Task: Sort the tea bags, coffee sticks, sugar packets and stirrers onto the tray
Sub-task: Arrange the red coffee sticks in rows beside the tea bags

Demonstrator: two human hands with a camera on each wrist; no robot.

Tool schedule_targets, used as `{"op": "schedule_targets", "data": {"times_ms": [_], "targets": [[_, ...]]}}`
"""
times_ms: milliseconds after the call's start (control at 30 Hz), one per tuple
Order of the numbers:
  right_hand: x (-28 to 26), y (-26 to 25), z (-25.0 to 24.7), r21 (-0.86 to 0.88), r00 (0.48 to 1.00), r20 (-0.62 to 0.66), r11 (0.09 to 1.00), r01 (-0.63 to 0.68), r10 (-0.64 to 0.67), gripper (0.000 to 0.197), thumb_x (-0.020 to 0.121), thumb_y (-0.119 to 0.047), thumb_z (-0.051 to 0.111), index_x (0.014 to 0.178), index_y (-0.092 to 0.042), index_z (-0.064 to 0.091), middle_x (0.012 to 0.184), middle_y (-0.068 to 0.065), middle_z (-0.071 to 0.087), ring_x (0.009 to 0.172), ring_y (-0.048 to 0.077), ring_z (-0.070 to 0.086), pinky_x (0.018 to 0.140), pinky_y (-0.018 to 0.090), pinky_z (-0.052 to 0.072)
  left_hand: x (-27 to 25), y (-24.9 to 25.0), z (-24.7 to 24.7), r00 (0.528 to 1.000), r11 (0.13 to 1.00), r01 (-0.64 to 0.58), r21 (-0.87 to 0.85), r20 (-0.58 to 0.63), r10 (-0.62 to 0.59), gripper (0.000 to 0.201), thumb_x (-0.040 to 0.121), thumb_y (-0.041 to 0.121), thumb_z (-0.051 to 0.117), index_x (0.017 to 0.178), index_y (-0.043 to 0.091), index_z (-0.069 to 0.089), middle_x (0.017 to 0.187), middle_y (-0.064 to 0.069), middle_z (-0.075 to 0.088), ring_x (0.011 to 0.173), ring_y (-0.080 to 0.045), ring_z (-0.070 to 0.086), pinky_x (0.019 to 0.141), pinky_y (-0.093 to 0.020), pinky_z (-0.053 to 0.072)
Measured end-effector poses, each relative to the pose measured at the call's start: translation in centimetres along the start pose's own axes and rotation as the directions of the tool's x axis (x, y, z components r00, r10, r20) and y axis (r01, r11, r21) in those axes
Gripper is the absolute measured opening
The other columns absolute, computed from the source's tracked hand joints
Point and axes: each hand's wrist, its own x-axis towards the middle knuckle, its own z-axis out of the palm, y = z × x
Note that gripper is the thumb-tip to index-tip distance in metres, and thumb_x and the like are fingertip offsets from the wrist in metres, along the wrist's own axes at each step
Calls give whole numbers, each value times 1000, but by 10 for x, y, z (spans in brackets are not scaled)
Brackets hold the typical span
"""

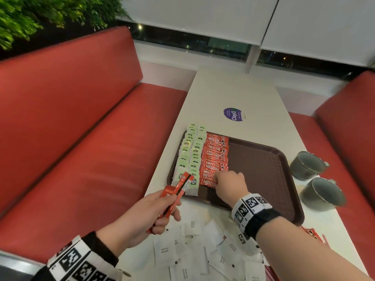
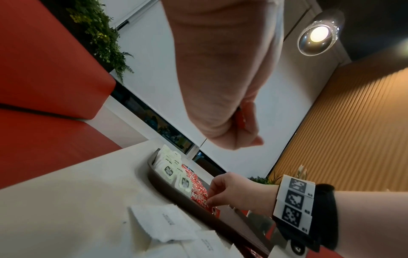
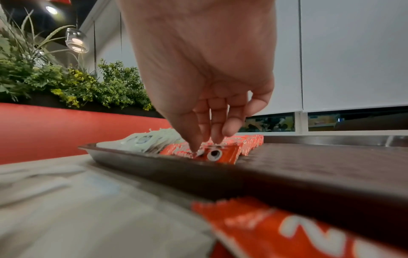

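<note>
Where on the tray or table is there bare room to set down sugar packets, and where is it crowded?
Free: the tray's right half, between the coffee sticks and its right rim; the far table around the purple sticker. Crowded: the tray's left, filled by tea bags, and the near table under sugar packets.

One tray (image 1: pixel 259 165), two cups (image 1: pixel 306 166), two tea-bag rows (image 1: pixel 187 153).
</note>
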Motion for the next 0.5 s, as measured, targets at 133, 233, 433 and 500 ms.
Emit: {"op": "schedule_targets", "data": {"times_ms": [133,233,433,500], "targets": [[-13,-3,-14,404,995,-104,914,37,5,21,96,-25,49,77,-18,54,78,0,60,75,19,56,74,33,41,-2,7,6,996,990,-88,110,-9,90,19,98,21,50,96,6,61,65,-1,60,45,-10,24,40,-19,21],[-44,-12,-42,833,998,-60,551,50,0,38,97,-35,50,77,-6,62,68,7,63,57,12,53,57,27,41,-1,6,11,890,784,-347,515,-81,448,17,92,14,59,83,25,68,54,18,59,47,1,48,49,-7,33],[-95,-8,-74,979,965,97,200,-48,-242,6,86,-4,66,80,-4,67,59,6,61,49,8,53,48,17,41,6,2,15,615,311,-591,744,166,771,52,74,11,63,118,39,57,100,17,60,93,12,55,77,1,37],[-99,-2,-73,969,983,25,248,20,-179,10,84,-1,67,77,-8,69,57,-1,61,49,5,51,49,15,41,4,11,25,657,426,-576,697,86,749,38,76,17,74,108,36,68,99,17,63,91,13,57,76,1,38]]}}
